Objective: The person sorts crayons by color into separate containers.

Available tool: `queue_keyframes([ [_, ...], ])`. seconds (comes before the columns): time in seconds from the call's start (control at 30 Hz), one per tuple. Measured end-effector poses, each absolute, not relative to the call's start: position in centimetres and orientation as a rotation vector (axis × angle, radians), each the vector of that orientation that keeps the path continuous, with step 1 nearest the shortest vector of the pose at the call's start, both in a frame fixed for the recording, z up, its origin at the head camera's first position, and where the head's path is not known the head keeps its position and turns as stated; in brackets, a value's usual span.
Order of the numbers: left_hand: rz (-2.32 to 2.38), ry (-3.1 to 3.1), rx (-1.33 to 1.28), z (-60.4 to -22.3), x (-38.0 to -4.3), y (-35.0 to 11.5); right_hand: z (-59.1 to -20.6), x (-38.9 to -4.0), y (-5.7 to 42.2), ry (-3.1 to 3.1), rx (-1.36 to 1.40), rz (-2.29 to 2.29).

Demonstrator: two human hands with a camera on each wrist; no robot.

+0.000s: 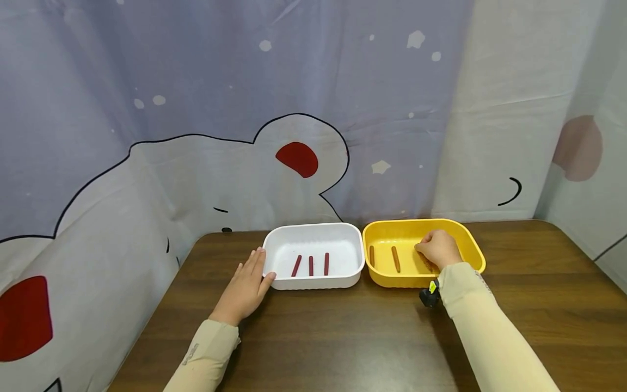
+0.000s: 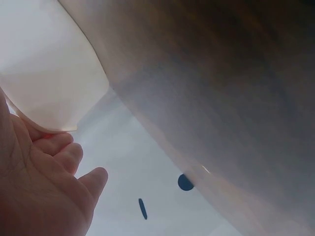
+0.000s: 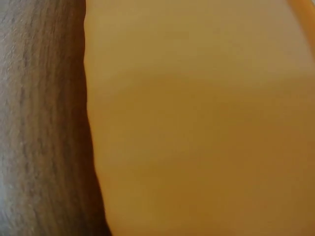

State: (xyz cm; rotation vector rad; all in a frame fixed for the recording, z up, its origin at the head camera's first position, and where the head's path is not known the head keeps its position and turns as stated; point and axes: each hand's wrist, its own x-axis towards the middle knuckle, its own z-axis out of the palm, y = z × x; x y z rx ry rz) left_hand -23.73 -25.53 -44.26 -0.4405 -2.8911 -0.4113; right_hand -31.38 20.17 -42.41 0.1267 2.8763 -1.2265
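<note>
In the head view a white tray (image 1: 352,272) holds three dark red sticks (image 1: 311,265). My left hand (image 1: 245,286) rests against its left side with fingers extended. The left wrist view shows that hand's fingers (image 2: 69,152) by the tray's wall (image 2: 49,83). Inside the yellow tray (image 1: 392,280), my right hand (image 1: 442,250) pinches the upper end of a brown stick (image 1: 427,263), partly hidden beneath the hand. Two more brown sticks (image 1: 395,259) lie to its left. Only the yellow tray's wall (image 3: 197,123) and the table fill the right wrist view.
Both trays stand side by side near the far edge of a brown wooden table (image 1: 313,337). A printed curtain (image 1: 220,179) hangs right behind it and along the sides. A small black device (image 1: 429,295) sits at the right wrist.
</note>
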Motion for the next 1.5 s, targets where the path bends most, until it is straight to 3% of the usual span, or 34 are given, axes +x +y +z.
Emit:
queue_keyframes([
  [0.97, -0.421, -2.893, -0.449, -44.2, -24.2, -25.4, -41.2, -29.1, 20.5, 3.013, -0.086, -0.995],
  [1.5, -0.46, -2.878, -0.475, -44.0, -24.4, -25.5, -40.7, -26.5, 22.5, 3.442, -0.265, -0.951],
])
